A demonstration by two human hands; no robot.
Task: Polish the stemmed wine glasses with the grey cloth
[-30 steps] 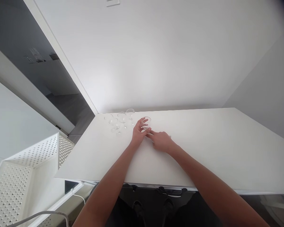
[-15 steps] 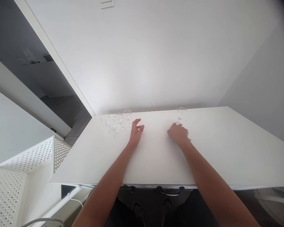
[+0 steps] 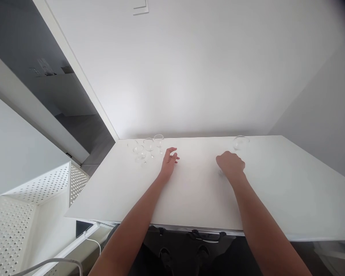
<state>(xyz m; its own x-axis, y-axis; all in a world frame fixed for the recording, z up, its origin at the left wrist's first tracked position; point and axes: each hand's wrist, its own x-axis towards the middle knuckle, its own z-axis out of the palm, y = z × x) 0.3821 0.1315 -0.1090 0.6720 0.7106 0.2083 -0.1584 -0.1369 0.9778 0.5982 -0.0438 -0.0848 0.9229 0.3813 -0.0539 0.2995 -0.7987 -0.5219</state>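
My right hand [image 3: 231, 163] is closed around the stem of a clear wine glass, whose bowl [image 3: 241, 143] shows beyond my knuckles, tilted away to the right. Part of its foot appears faintly below my fingers; the stem is hidden. To the left, my left hand [image 3: 169, 161] is held over the white tabletop [image 3: 195, 191], fingers loosely bent and apart, with nothing in it. Just left of it stands a group of several clear stemmed glasses, among them a wine glass [image 3: 148, 145] and another wine glass [image 3: 159, 141] nearer the wall.
A white wall [image 3: 175, 76] rises directly behind the table. On the left are a dark doorway [image 3: 71, 92] and a white perforated holder [image 3: 54, 180] beside the table edge. A white cable [image 3: 94, 242] hangs below the front left edge.
My right hand has moved right with the wine glass, and the bowl now leans further right. My left hand stays beside the grouped glasses. The view has shifted slightly.
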